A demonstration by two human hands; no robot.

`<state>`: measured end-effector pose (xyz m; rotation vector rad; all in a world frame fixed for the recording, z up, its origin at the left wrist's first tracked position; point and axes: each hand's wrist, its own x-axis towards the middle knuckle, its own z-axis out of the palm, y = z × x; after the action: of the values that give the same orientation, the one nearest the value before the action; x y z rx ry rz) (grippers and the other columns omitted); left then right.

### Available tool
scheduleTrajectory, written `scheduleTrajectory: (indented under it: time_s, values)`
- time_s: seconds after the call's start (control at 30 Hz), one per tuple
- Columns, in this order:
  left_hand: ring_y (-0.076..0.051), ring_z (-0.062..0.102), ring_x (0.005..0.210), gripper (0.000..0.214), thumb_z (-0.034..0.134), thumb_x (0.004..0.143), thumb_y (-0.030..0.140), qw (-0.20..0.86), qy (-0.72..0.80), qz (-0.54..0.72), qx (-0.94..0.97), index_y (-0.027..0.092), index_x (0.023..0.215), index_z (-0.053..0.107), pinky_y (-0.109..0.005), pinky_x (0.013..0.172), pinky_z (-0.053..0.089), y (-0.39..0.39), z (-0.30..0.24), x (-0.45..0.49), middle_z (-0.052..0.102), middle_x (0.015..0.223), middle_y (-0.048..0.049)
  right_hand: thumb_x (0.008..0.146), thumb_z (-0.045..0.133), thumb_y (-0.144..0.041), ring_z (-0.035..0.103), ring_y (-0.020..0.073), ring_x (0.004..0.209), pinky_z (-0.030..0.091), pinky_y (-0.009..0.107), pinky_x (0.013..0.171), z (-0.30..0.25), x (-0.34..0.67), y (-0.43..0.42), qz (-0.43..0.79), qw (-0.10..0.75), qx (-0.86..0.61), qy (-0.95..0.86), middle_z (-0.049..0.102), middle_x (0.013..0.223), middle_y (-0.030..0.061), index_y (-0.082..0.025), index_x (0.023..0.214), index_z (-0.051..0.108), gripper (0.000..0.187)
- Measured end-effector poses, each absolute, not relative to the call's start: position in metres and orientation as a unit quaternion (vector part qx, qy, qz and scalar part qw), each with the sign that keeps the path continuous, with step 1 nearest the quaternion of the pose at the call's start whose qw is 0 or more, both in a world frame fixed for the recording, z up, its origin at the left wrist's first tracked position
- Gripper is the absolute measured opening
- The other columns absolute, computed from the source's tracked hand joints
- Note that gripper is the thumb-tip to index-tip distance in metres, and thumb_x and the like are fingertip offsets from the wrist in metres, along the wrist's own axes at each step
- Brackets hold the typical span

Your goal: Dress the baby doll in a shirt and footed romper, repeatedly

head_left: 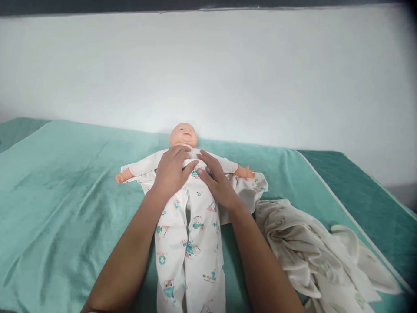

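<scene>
A baby doll (183, 135) lies on its back, head toward the wall and arms spread to both sides. It wears a white long-sleeved top (146, 164) and white pants (198, 234) printed with small coloured figures. My left hand (174, 168) rests on the doll's chest and waist, fingers together and thumb stretched out. On the other side my right hand (217, 179) lies over the waist, thumb apart from the fingers. Between the hands shows the folded waist edge of the pants. A printed garment (249, 189) is spread partly under the doll.
A crumpled heap of pale cloth (302, 243) lies to the right of the doll. Teal fabric (65, 195) with wrinkles covers the surface, and a darker green strip (365, 191) runs along the right. A white wall (208, 65) stands behind.
</scene>
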<state>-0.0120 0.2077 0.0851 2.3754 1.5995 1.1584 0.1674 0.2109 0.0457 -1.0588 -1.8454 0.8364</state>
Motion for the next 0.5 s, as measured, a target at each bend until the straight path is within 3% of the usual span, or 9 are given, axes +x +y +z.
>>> scheduleTrajectory:
  time_s: [0.17,0.27,0.4,0.5]
  values:
    - [-0.022,0.060,0.087,0.032,0.043,0.105,0.044,-0.093,0.458,0.375,0.801,0.021,0.090,0.059,-0.036,0.079,0.042,0.207,0.080,-0.010,0.067,0.087,-0.0064,0.090,0.067,-0.054,0.019,0.0263,0.159,0.019,0.051,0.129,0.045,0.167,0.209,0.327,0.420,-0.381,-0.756,0.028,0.167,0.0088,-0.029,0.137,0.050,0.057]
    - [-0.020,0.058,0.078,0.038,0.040,0.105,0.048,-0.121,0.433,0.401,0.798,0.021,0.086,0.058,-0.034,0.073,0.040,0.209,0.075,-0.010,0.065,0.080,-0.0053,0.083,0.074,-0.059,0.016,0.0296,0.158,0.020,0.051,0.129,0.043,0.164,0.210,0.307,0.437,-0.363,-0.764,0.024,0.165,0.0097,-0.029,0.131,0.053,0.061]
    - [-0.019,0.056,0.071,0.045,0.041,0.103,0.057,-0.100,0.460,0.408,0.782,0.020,0.084,0.060,-0.032,0.070,0.036,0.208,0.071,-0.014,0.065,0.074,-0.0035,0.075,0.080,-0.061,0.037,0.0313,0.143,0.031,0.047,0.122,0.042,0.159,0.207,0.278,0.488,-0.364,-0.743,0.041,0.142,0.0111,-0.025,0.108,0.065,0.051]
    - [-0.017,0.053,0.065,0.050,0.043,0.101,0.060,-0.068,0.484,0.411,0.769,0.021,0.075,0.059,-0.033,0.071,0.035,0.199,0.065,-0.022,0.061,0.065,-0.0011,0.075,0.080,-0.057,0.054,0.0244,0.111,0.047,0.039,0.099,0.037,0.163,0.201,0.342,0.515,-0.365,-0.696,0.054,0.114,0.0059,-0.022,0.084,0.065,0.039]
